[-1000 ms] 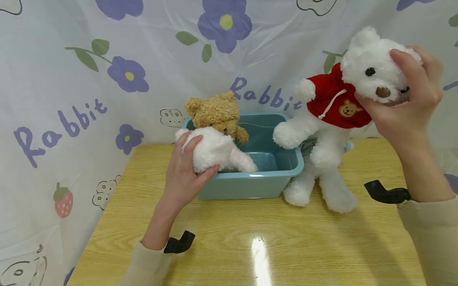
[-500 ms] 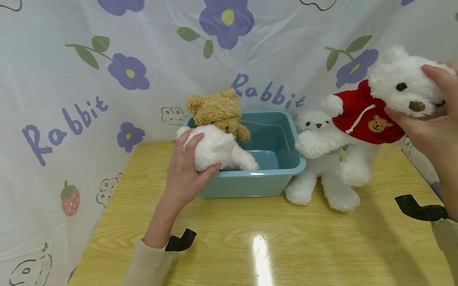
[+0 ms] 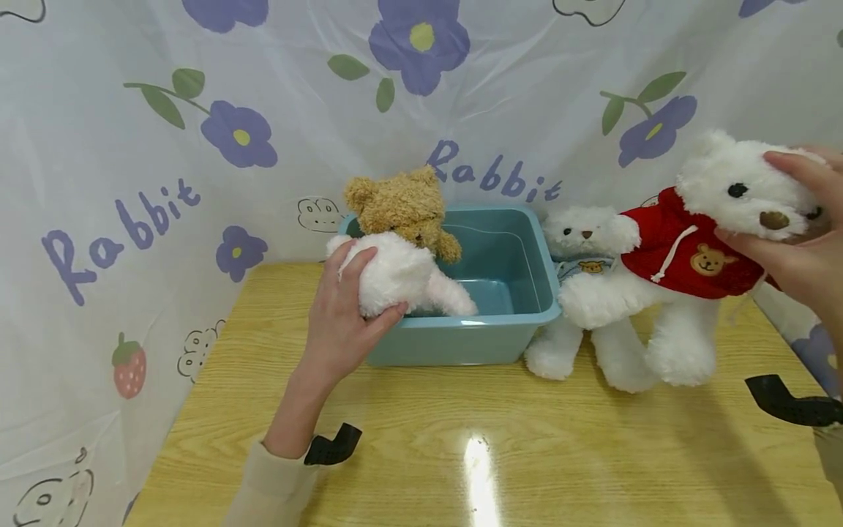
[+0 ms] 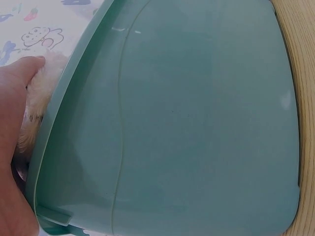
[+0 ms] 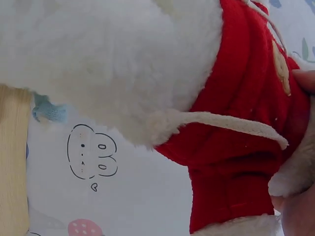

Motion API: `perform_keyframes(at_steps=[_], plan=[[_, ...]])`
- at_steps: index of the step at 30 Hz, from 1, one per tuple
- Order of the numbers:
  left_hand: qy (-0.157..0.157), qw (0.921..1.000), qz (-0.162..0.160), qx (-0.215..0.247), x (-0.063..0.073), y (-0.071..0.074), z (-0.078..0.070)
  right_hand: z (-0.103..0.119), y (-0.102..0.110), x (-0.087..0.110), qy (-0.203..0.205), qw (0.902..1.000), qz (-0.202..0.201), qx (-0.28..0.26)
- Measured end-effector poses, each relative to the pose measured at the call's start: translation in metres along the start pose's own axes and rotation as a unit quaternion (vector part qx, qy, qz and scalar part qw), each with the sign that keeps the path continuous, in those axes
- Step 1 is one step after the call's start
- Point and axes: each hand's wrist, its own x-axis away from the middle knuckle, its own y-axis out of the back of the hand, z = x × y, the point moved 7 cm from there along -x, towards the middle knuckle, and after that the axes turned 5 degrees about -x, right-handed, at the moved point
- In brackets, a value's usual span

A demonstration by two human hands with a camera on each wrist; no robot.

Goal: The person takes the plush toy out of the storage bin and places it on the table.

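Note:
My left hand (image 3: 345, 311) grips a white plush toy (image 3: 394, 272) with a pale pink limb, inside the left part of a blue-green plastic bin (image 3: 461, 342). Behind it in the bin sits a brown teddy bear (image 3: 398, 205). At the right, my right hand (image 3: 806, 227) holds a white teddy bear in a red hoodie (image 3: 698, 256) by its head, thumb under the chin. Its legs hang close over the table. Partly hidden behind it, a second white teddy bear in a light blue top (image 3: 582, 227) sits against the bin's right side.
The wooden table (image 3: 421, 439) runs under everything, with a bright reflection near the front. A white cloth (image 3: 276, 88) printed with purple flowers and the word Rabbit hangs behind and at the left.
My right hand has moved right, then down, with the red-hoodie bear, uncovering the blue-topped bear's face. My left hand stays in place on the white plush toy.

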Motion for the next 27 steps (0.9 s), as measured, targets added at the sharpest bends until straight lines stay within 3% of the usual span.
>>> perform_keyframes(at_steps=[9,16,27], plan=[[0.005,1.0,0.003,0.0,0.0,0.0,-0.001,-0.001,-0.023,0.013,0.015,0.9949,0.088,-0.046],[0.007,1.0,0.004,0.0,0.0,0.001,-0.001,0.003,-0.047,0.023,0.052,0.9888,0.124,-0.065],[0.0,1.0,0.005,-0.003,0.0,0.001,-0.001,-0.011,-0.07,0.05,0.012,0.9817,0.152,-0.114]])
